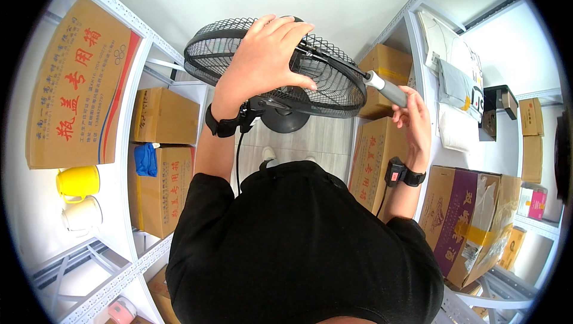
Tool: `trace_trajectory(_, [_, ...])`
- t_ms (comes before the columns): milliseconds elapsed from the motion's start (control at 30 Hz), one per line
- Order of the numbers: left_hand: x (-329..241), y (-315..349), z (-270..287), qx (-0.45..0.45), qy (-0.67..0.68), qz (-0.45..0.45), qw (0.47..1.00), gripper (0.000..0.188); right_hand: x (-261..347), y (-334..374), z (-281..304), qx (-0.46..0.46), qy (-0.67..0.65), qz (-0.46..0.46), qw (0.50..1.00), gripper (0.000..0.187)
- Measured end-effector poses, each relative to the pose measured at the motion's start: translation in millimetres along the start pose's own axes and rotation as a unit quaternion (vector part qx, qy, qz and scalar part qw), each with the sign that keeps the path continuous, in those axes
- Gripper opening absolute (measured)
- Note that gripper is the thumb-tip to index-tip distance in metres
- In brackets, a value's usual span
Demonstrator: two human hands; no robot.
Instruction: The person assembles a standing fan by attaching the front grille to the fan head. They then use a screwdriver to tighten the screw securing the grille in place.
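A black fan [209, 55] on a round black base [285, 121] stands in front of me, its wire cage tilted toward the ceiling. My left hand [268, 55] lies over the cage, fingers stretched and thumb apart; whether its palm bears on the wire is hidden. My right hand [415, 118] pinches the end of a long-handled tool's grey grip [391, 91]. A white collar joins that grip to a thin black shaft, which reaches over the fan toward my left hand. The tool's far end is behind my fingers, so its kind is unclear.
Metal shelving flanks me. On the left are cardboard boxes [77, 91], a yellow mug [79, 182], a white mug [83, 215] and a blue bag [145, 160]. On the right are wrapped packages [459, 88] and a taped carton [468, 222]. More boxes [379, 151] stand below, near the tiled floor [331, 142].
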State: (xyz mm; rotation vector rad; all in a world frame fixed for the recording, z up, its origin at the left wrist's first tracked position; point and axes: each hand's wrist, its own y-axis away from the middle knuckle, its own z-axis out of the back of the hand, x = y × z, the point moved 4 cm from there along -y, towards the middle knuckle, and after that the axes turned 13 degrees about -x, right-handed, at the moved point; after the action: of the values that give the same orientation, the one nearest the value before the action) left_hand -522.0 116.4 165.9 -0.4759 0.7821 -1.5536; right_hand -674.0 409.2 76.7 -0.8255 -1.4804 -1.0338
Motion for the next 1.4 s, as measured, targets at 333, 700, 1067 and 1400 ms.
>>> trace_trajectory(333, [0.2, 0.8, 0.4, -0.014, -0.003, -0.009, 1.0, 0.085, -2.0, 2.7, -1.7, 0.0, 0.027, 0.07, 0.997, 0.037])
trace_trajectory(700, [1.0, 1.0, -0.1, -0.016, 0.004, -0.012, 1.0, 0.085, -5.3, -1.4, -0.6, -0.027, -0.02, 0.05, 0.998, 0.027])
trace_trajectory(1067, [3.2, -1.7, -0.7, 0.005, 0.008, 0.006, 1.0, 0.089, -16.8, -9.9, 22.6, 0.094, 0.021, -0.002, 0.995, 0.029])
trace_trajectory(1400, [2.4, -3.0, -0.7, 0.005, 0.009, 0.003, 1.0, 0.089, -3.9, 1.4, 2.3, 0.06, 0.017, 0.075, 0.995, 0.03])
